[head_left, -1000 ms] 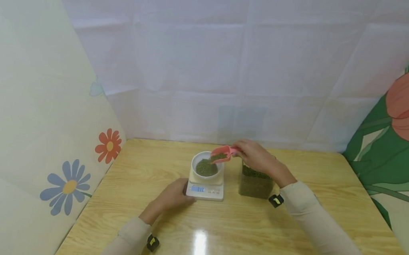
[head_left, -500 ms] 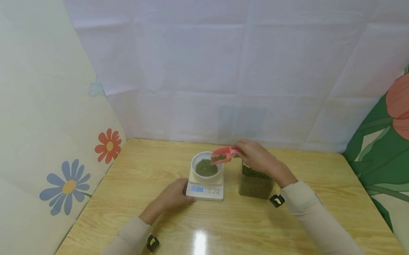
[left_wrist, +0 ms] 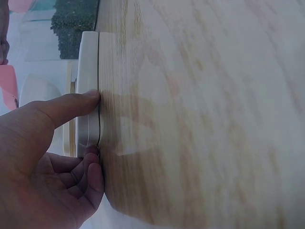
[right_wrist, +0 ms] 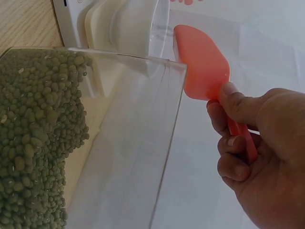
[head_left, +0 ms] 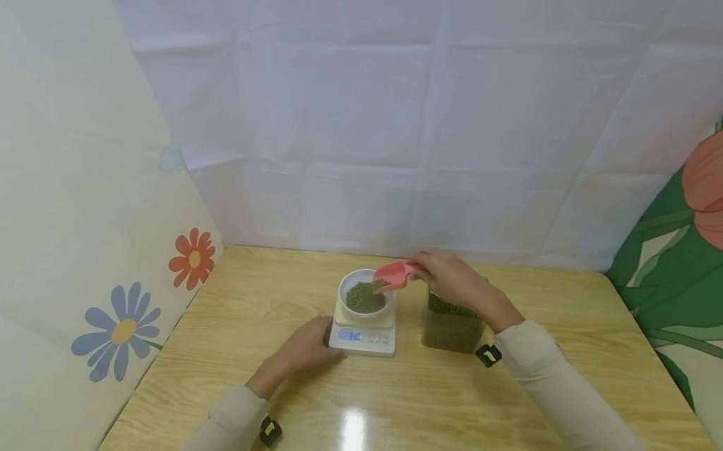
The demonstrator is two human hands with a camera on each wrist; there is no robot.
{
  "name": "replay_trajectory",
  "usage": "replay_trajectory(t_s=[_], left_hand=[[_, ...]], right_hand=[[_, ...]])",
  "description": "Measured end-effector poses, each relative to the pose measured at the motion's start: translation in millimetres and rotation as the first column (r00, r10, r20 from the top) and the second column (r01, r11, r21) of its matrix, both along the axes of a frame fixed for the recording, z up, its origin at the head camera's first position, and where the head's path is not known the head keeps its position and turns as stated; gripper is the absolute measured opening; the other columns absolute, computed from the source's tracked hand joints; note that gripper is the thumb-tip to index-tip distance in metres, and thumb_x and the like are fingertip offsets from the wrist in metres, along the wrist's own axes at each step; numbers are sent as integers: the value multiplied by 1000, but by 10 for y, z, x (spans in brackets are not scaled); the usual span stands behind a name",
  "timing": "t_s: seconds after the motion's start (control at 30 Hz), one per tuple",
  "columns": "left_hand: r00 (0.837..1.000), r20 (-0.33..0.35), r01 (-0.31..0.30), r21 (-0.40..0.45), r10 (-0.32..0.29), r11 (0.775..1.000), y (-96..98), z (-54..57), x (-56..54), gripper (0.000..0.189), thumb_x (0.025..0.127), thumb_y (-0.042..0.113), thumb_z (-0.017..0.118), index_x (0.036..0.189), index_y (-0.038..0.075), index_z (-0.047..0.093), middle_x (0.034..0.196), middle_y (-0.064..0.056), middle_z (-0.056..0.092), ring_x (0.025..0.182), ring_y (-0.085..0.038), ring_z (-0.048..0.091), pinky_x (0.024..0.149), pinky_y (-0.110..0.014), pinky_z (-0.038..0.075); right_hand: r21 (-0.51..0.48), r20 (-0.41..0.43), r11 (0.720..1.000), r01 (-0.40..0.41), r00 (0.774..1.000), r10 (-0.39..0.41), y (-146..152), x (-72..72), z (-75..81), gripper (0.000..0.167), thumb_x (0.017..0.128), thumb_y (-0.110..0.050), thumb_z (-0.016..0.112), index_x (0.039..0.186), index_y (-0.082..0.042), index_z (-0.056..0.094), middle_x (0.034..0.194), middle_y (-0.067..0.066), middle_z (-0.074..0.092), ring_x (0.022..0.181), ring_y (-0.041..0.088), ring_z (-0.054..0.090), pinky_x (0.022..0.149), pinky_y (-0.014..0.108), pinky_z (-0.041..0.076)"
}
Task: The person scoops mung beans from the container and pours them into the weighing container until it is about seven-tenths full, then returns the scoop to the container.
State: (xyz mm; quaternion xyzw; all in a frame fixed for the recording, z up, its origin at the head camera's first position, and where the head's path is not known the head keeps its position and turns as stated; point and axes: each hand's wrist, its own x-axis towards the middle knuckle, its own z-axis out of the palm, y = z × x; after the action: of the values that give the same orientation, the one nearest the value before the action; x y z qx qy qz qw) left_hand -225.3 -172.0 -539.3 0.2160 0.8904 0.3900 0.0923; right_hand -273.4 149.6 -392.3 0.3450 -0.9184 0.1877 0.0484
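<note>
My right hand (head_left: 450,275) grips the handle of a pink scoop (head_left: 394,275), tilted over the right rim of a white bowl (head_left: 357,277). Mung beans (head_left: 365,299) lie heaped in the bowl, and a few are at the scoop's lip. Under the bowl is a white digital kitchen scale (head_left: 384,347); its lit display is too small to read surely. My left hand (head_left: 309,347) holds the scale's front left corner, the thumb along its front edge and the fingers curled at its side. The right wrist view shows the scoop's underside (right_wrist: 202,62) beyond a clear container (right_wrist: 133,138).
The clear container of mung beans (head_left: 452,328) stands right of the scale, beneath my right wrist. Wooden tabletop (head_left: 423,414) extends in front. A white cloth (head_left: 345,111) hangs behind the table, with flower-patterned panels at both sides.
The scoop has tipped further toward the bowl, and the beans in it have slid out to its lip. The digits on the scale's display have changed. My left hand stays in place.
</note>
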Motion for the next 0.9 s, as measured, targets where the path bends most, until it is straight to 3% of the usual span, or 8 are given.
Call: replay_trajectory(t_s=[0.9], left_hand=[[1000,13,-18,-3,18,1000,20,33,21,46,88,19,86,131,15,68,110,2,74,99,-14,68,97,-42,60]], right_hand=[[14,-7,1000,6,1000,-6,-10,15,-7,26,104,-14,68,125,0,73,115,13,75,106,29,72,93,44,63]])
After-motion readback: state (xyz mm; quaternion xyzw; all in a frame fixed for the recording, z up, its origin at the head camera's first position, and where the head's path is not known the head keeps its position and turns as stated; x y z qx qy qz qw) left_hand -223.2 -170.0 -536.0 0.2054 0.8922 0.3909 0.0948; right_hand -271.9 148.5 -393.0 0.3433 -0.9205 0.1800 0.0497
